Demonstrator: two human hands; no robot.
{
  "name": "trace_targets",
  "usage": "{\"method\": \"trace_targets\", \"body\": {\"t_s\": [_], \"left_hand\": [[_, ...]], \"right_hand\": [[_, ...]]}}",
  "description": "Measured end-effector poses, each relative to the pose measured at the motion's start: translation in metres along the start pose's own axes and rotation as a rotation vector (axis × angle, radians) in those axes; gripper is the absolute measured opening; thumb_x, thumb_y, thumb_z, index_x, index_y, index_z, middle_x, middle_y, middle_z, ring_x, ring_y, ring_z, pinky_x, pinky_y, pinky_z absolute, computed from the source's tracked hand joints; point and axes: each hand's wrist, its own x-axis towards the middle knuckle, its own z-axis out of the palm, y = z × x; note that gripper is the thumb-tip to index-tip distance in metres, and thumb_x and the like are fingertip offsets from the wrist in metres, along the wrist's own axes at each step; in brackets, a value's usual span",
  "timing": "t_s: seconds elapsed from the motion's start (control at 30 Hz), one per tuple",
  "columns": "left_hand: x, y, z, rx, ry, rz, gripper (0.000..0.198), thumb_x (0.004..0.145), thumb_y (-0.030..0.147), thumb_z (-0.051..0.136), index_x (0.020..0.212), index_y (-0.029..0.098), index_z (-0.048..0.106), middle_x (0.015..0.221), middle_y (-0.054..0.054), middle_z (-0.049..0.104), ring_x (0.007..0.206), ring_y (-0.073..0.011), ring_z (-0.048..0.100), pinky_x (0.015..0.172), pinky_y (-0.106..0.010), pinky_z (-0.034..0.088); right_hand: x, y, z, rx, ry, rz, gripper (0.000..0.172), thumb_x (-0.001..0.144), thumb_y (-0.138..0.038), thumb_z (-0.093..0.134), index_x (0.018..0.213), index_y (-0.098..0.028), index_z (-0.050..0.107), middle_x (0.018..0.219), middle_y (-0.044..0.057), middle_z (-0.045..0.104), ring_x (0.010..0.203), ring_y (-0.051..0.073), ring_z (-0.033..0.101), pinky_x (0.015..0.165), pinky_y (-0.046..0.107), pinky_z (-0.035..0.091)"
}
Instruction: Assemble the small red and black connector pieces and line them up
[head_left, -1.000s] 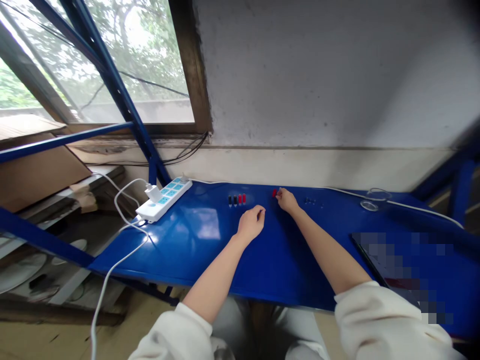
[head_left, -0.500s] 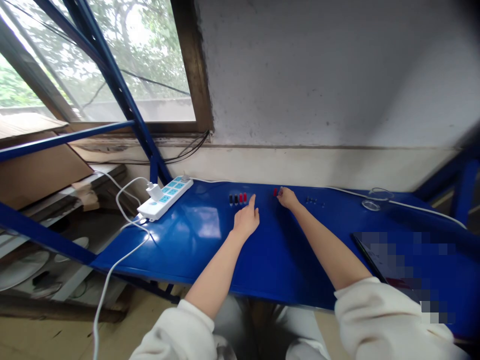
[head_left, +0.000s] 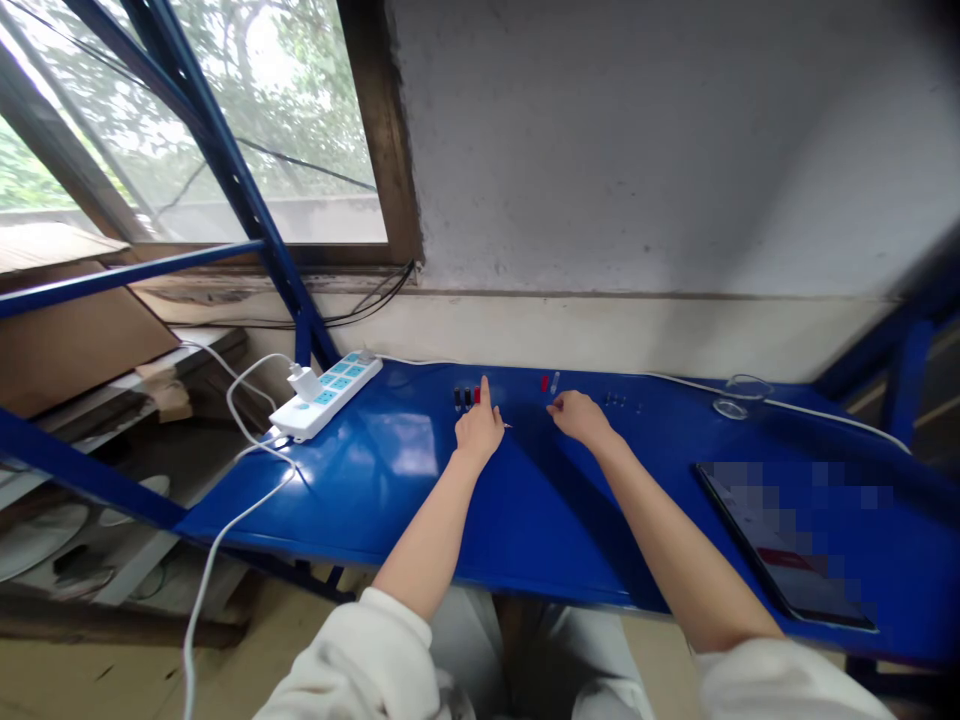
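Observation:
My left hand (head_left: 480,432) is over the blue table, its index finger stretched out past a red cylinder (head_left: 477,396) and its other fingers curled. A thin, pale tip sticks out beside its thumb; what it belongs to is hidden. Two small black cylinders (head_left: 462,398) stand in line left of that finger. To the right, my right hand (head_left: 579,415) is bent with its fingertips pinched together; anything in them is too small to name. Just beyond its fingertips are another red cylinder (head_left: 544,383) and a small clear tube (head_left: 555,382), apart from the hand.
Several tiny clear pieces (head_left: 616,400) lie right of my right hand. Farther right are a coiled clear loop (head_left: 739,398) and a dark tablet (head_left: 784,555). A white power strip (head_left: 330,395) with a plug and cable sits at the left. A wall runs behind the table (head_left: 360,500).
My right hand has let go of the clear tube beside the red cylinder and drawn back toward me. My left hand has shifted slightly left, now partly covering the red cylinders.

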Motion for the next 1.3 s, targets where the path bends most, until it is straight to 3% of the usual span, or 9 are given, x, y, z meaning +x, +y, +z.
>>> {"method": "trace_targets", "body": {"t_s": [0.1, 0.2, 0.33, 0.47, 0.6, 0.7, 0.93, 1.3], "left_hand": [[0.001, 0.001, 0.000, -0.005, 0.032, 0.005, 0.053, 0.085, 0.028, 0.035, 0.136, 0.019, 0.022, 0.094, -0.015, 0.062, 0.076, -0.0233, 0.062, 0.069, -0.033, 0.044], [0.003, 0.001, 0.000, -0.087, 0.100, 0.015, 0.036, 0.087, 0.024, 0.031, 0.120, 0.019, 0.043, 0.100, -0.014, 0.060, 0.079, -0.0210, 0.061, 0.069, -0.031, 0.044], [0.002, 0.002, 0.001, -0.419, 0.131, 0.068, 0.021, 0.086, 0.019, 0.034, 0.099, 0.019, 0.051, 0.079, -0.005, 0.061, 0.071, -0.0141, 0.059, 0.064, -0.024, 0.044], [-0.005, 0.010, 0.003, -0.867, -0.010, 0.130, 0.017, 0.086, 0.024, 0.036, 0.098, 0.018, 0.047, 0.074, 0.001, 0.058, 0.043, -0.0043, 0.047, 0.047, -0.018, 0.041], [-0.012, 0.019, 0.005, -1.091, -0.155, 0.198, 0.018, 0.084, 0.029, 0.040, 0.096, 0.016, 0.045, 0.074, 0.000, 0.057, 0.037, -0.0025, 0.045, 0.039, -0.017, 0.038], [-0.014, 0.020, 0.005, -1.150, -0.181, 0.209, 0.020, 0.084, 0.031, 0.042, 0.096, 0.015, 0.045, 0.077, -0.001, 0.058, 0.037, -0.0031, 0.047, 0.038, -0.017, 0.039], [-0.015, 0.019, 0.005, -1.164, -0.207, 0.176, 0.025, 0.083, 0.036, 0.044, 0.097, 0.016, 0.045, 0.080, -0.002, 0.060, 0.037, -0.0029, 0.049, 0.039, -0.018, 0.040], [-0.014, 0.019, 0.004, -1.111, -0.122, 0.097, 0.034, 0.081, 0.048, 0.041, 0.078, 0.015, 0.045, 0.059, 0.002, 0.057, 0.033, -0.0052, 0.047, 0.036, -0.017, 0.035]], "right_hand": [[-0.029, -0.010, -0.002, 0.163, 0.041, -0.089, 0.018, 0.077, -0.031, 0.050, 0.077, -0.019, 0.063, 0.078, 0.009, 0.066, 0.073, 0.020, 0.061, 0.062, 0.028, 0.042], [-0.047, -0.016, 0.004, 0.325, 0.078, -0.169, 0.018, 0.078, -0.033, 0.046, 0.077, -0.022, 0.060, 0.075, 0.004, 0.065, 0.069, 0.017, 0.060, 0.061, 0.025, 0.041], [-0.050, -0.015, 0.015, 0.414, 0.119, -0.104, 0.020, 0.081, -0.036, 0.041, 0.075, -0.021, 0.053, 0.074, 0.004, 0.063, 0.063, 0.016, 0.058, 0.056, 0.025, 0.039], [-0.046, -0.012, 0.022, 0.507, 0.122, -0.022, 0.034, 0.085, -0.047, 0.029, 0.074, -0.021, 0.047, 0.067, 0.004, 0.060, 0.056, 0.015, 0.055, 0.054, 0.025, 0.037], [-0.048, -0.012, 0.024, 0.619, 0.205, -0.143, 0.045, 0.086, -0.052, 0.023, 0.062, -0.021, 0.044, 0.056, 0.001, 0.053, 0.053, 0.013, 0.050, 0.055, 0.024, 0.036], [-0.049, -0.013, 0.027, 0.710, 0.258, -0.183, 0.046, 0.084, -0.055, 0.026, 0.058, -0.020, 0.042, 0.051, -0.001, 0.047, 0.049, 0.011, 0.044, 0.051, 0.023, 0.035], [-0.045, -0.013, 0.029, 0.976, 0.168, -0.151, 0.045, 0.079, -0.059, 0.035, 0.058, -0.020, 0.043, 0.047, -0.004, 0.041, 0.038, 0.008, 0.035, 0.040, 0.021, 0.029], [-0.049, -0.014, 0.029, 0.936, 0.080, -0.222, 0.032, 0.081, -0.052, 0.036, 0.074, -0.021, 0.045, 0.062, -0.004, 0.052, 0.040, 0.007, 0.041, 0.042, 0.021, 0.034]]}}
